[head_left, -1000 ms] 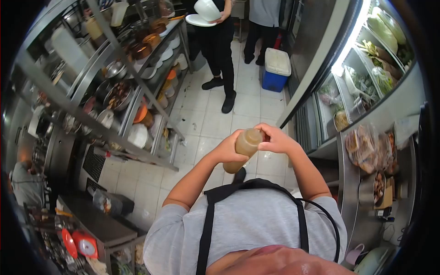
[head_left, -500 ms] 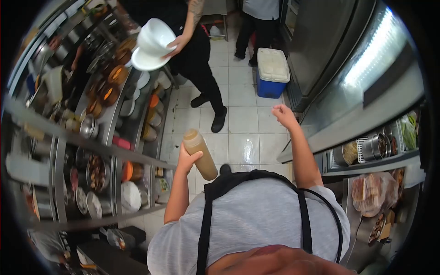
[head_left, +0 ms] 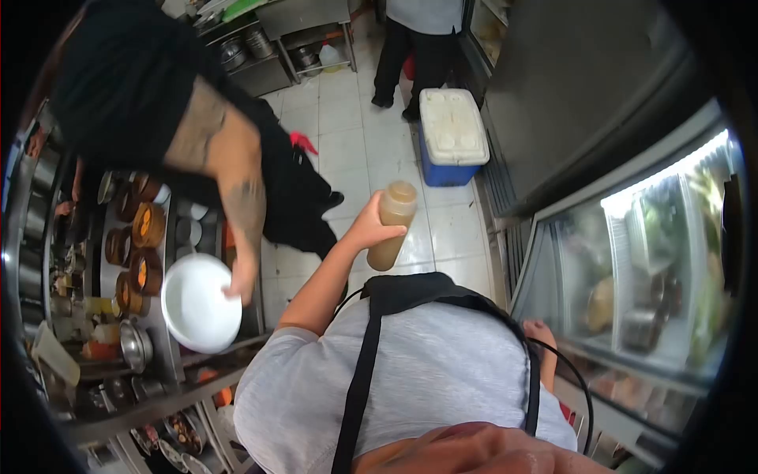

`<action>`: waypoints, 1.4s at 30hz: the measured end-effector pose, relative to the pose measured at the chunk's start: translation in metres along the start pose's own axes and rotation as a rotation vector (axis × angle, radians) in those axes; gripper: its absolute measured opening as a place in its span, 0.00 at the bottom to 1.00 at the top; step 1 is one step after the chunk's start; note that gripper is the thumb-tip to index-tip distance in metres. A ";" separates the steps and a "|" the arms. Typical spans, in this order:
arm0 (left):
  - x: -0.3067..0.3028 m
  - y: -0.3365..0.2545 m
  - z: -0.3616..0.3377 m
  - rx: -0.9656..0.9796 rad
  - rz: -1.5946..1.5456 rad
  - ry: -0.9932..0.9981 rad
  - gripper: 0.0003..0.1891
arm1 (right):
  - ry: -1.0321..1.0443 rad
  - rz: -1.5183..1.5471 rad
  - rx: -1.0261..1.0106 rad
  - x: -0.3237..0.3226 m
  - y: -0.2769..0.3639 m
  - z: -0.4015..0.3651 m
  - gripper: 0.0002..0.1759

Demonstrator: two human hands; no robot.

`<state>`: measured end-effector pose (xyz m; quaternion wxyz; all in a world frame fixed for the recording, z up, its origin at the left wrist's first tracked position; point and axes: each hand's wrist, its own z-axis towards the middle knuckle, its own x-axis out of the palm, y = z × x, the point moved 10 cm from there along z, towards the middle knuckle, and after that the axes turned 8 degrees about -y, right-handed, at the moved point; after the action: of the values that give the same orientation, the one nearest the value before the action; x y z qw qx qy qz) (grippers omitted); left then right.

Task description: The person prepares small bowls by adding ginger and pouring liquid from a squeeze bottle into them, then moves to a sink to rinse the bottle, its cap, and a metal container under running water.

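My left hand [head_left: 369, 227] is wrapped round a translucent plastic bottle [head_left: 395, 219] filled with brownish liquid. It holds the bottle tilted in front of my black apron [head_left: 410, 291], above the tiled floor. My right hand [head_left: 540, 332] is low at my right side with its fingers curled, partly hidden by my body, and no object shows in it. Close to it stands the glass door [head_left: 584, 276] of a lit fridge, with blurred food containers behind the glass.
At my left a person in black holds a white bowl [head_left: 201, 304] beside a shelf of brown pots [head_left: 148, 225]. Ahead are a blue cooler with a white lid [head_left: 454, 134] and another person's legs [head_left: 410, 63]. A steel sink unit [head_left: 304, 20] stands at the back.
The fridge door has swung shut, and my right hand has dropped back to my side. My left hand has carried the bottle rightward. The person with the white bowls has come closer on my left.
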<state>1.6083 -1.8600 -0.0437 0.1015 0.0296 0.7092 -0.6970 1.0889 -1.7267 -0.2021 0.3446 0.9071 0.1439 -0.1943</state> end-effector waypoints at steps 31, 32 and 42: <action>-0.389 0.047 0.422 0.123 0.336 -0.786 0.35 | 0.557 -0.528 -1.597 0.567 0.946 0.037 0.32; -0.422 0.064 0.431 0.094 0.321 -0.897 0.36 | 0.522 -0.467 -1.607 0.568 0.975 0.038 0.32; -0.536 0.184 0.528 -0.459 -1.100 -0.584 0.35 | 0.905 -0.283 -1.823 0.715 1.141 0.019 0.33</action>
<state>2.2200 -2.3274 -0.1289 -0.0773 -0.5492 0.6949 -0.4578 2.1661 -2.4719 0.1112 0.7898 0.2637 0.4588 0.3101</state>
